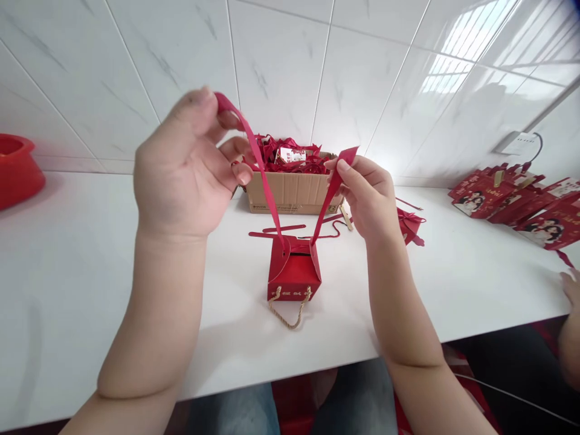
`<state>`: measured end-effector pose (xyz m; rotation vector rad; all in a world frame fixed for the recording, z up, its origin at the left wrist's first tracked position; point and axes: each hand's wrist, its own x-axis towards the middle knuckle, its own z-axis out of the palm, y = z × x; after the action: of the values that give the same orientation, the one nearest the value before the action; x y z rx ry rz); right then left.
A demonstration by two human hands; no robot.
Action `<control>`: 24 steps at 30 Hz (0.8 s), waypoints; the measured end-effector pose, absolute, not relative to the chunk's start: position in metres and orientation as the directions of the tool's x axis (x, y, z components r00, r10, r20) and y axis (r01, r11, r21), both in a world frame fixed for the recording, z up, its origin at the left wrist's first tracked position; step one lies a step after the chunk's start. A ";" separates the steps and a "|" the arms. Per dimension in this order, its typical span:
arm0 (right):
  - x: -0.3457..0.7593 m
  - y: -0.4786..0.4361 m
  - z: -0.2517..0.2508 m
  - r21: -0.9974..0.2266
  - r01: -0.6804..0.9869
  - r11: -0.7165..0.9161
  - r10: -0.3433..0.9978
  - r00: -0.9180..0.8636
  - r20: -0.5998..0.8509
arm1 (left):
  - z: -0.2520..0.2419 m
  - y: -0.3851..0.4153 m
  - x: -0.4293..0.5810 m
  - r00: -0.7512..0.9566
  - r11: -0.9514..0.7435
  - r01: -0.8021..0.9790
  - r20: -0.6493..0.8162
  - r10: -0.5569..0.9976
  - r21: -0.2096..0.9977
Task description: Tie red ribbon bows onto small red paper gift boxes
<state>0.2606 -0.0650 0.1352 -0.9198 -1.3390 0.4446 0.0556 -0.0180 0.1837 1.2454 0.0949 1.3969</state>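
A small red gift box with a twisted rope handle stands on the white table. Two ends of a red ribbon rise from holes in its folded top. My left hand, raised at the upper left, pinches one end between thumb and forefinger, its other fingers loosely curled. To the right, my right hand pinches the other end, whose tip sticks up above the thumb. Both ribbon lengths spread apart in a V over the box.
Behind stands a cardboard box full of red ribbons. Red strips and a finished-looking red box lie nearby. A red basin is far left, red bags far right. Another person's hand rests at the right edge.
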 end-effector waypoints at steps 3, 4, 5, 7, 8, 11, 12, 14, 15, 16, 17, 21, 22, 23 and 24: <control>0.253 -0.068 0.143 -0.753 0.252 0.607 0.705 0.267 0.658 | 0.191 -0.016 0.058 0.307 -0.310 -0.603 0.572 0.761 0.736; 0.251 -0.069 0.145 -0.745 0.261 0.614 0.692 0.277 0.667 | 0.194 -0.014 0.060 0.315 -0.329 -0.578 0.576 0.755 0.747; 0.249 -0.071 0.147 -0.737 0.267 0.621 0.680 0.283 0.676 | 0.197 -0.012 0.062 0.320 -0.351 -0.553 0.583 0.747 0.755; 0.247 -0.074 0.151 -0.725 0.273 0.632 0.665 0.288 0.689 | 0.203 -0.005 0.068 0.335 -0.416 -0.503 0.614 0.714 0.758; 0.247 -0.076 0.152 -0.723 0.274 0.634 0.663 0.289 0.691 | 0.207 -0.001 0.071 0.340 -0.471 -0.467 0.644 0.685 0.748; 0.248 -0.082 0.155 -0.727 0.281 0.626 0.673 0.275 0.686 | 0.220 0.006 0.078 0.373 -0.733 -0.267 0.768 0.520 0.626; 0.249 -0.084 0.156 -0.727 0.283 0.625 0.678 0.265 0.686 | 0.225 0.006 0.078 0.405 -0.818 -0.179 0.799 0.446 0.547; 0.249 -0.087 0.157 -0.726 0.277 0.629 0.684 0.247 0.687 | 0.236 0.002 0.078 0.501 -0.929 -0.039 0.812 0.300 0.367; 0.249 -0.088 0.157 -0.725 0.270 0.634 0.683 0.245 0.689 | 0.242 -0.001 0.078 0.550 -0.959 0.003 0.801 0.238 0.283; 0.249 -0.088 0.156 -0.723 0.260 0.640 0.680 0.247 0.690 | 0.246 -0.004 0.077 0.588 -0.978 0.035 0.787 0.186 0.205; 0.249 -0.088 0.156 -0.723 0.249 0.645 0.677 0.252 0.691 | 0.250 -0.007 0.077 0.615 -0.988 0.063 0.775 0.148 0.139; 0.249 -0.082 0.153 -0.736 0.181 0.652 0.689 0.264 0.675 | 0.259 -0.015 0.082 0.653 -0.994 0.038 0.751 0.101 0.101; 0.249 -0.080 0.153 -0.746 0.159 0.646 0.705 0.250 0.664 | 0.259 -0.017 0.084 0.670 -0.989 -0.014 0.736 0.098 0.144; 0.249 -0.079 0.152 -0.757 0.141 0.638 0.723 0.229 0.652 | 0.259 -0.018 0.087 0.692 -0.981 -0.062 0.716 0.091 0.184; 0.249 -0.078 0.152 -0.768 0.129 0.627 0.741 0.205 0.639 | 0.258 -0.020 0.090 0.713 -0.973 -0.090 0.696 0.085 0.211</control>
<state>0.2487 -0.0783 0.1522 -0.8273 -1.3210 0.5025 0.0897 -0.0197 0.2583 2.6903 -0.0042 1.1093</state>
